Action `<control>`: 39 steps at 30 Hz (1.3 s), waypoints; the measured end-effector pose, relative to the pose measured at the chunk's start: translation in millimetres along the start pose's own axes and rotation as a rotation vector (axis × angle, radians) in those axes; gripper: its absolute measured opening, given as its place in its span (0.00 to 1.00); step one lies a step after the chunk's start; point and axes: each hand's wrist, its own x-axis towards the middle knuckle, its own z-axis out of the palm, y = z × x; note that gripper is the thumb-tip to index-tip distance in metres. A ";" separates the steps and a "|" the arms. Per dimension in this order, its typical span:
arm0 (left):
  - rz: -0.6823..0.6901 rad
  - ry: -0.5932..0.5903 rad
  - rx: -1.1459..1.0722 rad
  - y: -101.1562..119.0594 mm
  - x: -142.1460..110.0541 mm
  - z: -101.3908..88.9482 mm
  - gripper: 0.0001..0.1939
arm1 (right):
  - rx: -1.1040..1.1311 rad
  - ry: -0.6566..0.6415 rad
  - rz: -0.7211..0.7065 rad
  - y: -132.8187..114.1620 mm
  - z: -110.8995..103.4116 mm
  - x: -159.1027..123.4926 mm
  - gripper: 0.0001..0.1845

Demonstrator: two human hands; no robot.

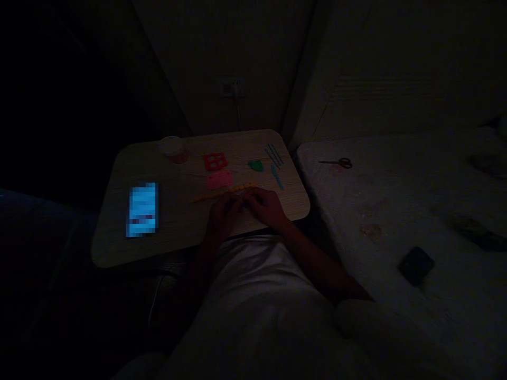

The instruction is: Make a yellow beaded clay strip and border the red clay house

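The scene is very dark. My left hand (224, 211) and my right hand (266, 206) rest close together on the near edge of a small wooden table (119, 248), fingertips meeting. Whether they pinch something small between them is too dim to tell. Just beyond the fingers lies a long yellow-orange strip (222, 193). Behind it are a pink flat piece (219, 180), a red frame-shaped mould (215, 161) and a green lump (256, 165). Several thin blue tools (274, 156) lie at the table's right end.
A lit phone (142, 209) lies on the table's left part. A small round tub (173, 149) stands at the back. To the right, a pale surface (396, 211) bears scissors (339, 162) and a dark flat object (415, 265). A wall socket (228, 87) is behind.
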 end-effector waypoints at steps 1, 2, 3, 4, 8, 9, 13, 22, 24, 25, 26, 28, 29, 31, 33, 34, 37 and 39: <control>-0.002 0.000 0.005 -0.1 0.0 0.0 0.09 | -0.001 0.002 0.001 0.2 0.3 0.1 0.14; -0.008 0.002 0.007 0.2 0.1 0.0 0.09 | -0.001 0.004 0.001 0.4 0.4 0.3 0.14; -0.015 0.003 0.009 0.9 0.1 0.1 0.09 | 0.000 0.005 0.000 0.4 0.5 0.4 0.13; -0.022 0.007 0.013 1.7 0.2 0.1 0.09 | 0.002 0.006 -0.003 0.3 0.5 0.5 0.13; -0.004 0.000 0.017 4.0 0.5 -0.2 0.09 | -0.010 0.006 -0.001 0.0 0.3 0.4 0.14; 0.002 0.001 0.012 3.5 0.5 -0.2 0.09 | -0.013 0.007 0.002 0.1 0.3 0.3 0.14; -0.001 0.004 -0.003 -0.9 0.5 0.0 0.09 | 0.002 0.008 -0.001 0.7 0.9 0.1 0.13; 0.005 0.016 0.014 -1.6 1.0 -0.2 0.09 | -0.004 0.000 0.007 0.6 0.4 0.1 0.13; 0.003 0.007 0.011 -1.7 1.1 -0.5 0.08 | 0.003 0.000 0.001 1.1 0.6 0.0 0.13; 0.006 0.002 0.011 -1.7 1.0 -0.6 0.08 | 0.004 0.001 -0.002 1.2 0.7 -0.1 0.13; 0.009 0.000 0.014 -1.7 0.9 -0.7 0.08 | 0.003 0.001 -0.002 1.1 0.7 -0.1 0.13; 0.011 0.002 0.023 -1.6 0.7 -0.7 0.09 | 0.002 0.000 0.002 0.4 0.5 -0.1 0.13; 0.009 0.003 0.025 -1.4 0.5 -0.7 0.09 | 0.000 -0.002 0.004 -0.2 0.2 0.0 0.14; -0.002 0.001 0.021 -1.2 0.4 -0.4 0.09 | -0.007 -0.008 0.004 -1.4 -0.3 0.1 0.14; -0.001 -0.002 0.009 -1.0 0.5 -0.1 0.09 | -0.013 -0.008 0.005 -2.2 -0.6 0.3 0.14; 0.001 -0.001 0.005 -0.8 0.6 0.0 0.09 | -0.015 -0.005 0.007 -2.3 -0.6 0.4 0.14; 0.002 -0.005 0.005 -0.2 0.9 0.1 0.09 | -0.013 0.009 0.003 -1.8 -0.2 0.4 0.14; 0.000 -0.003 0.012 -0.1 0.9 -0.1 0.09 | -0.007 0.013 -0.003 -1.4 0.2 0.4 0.14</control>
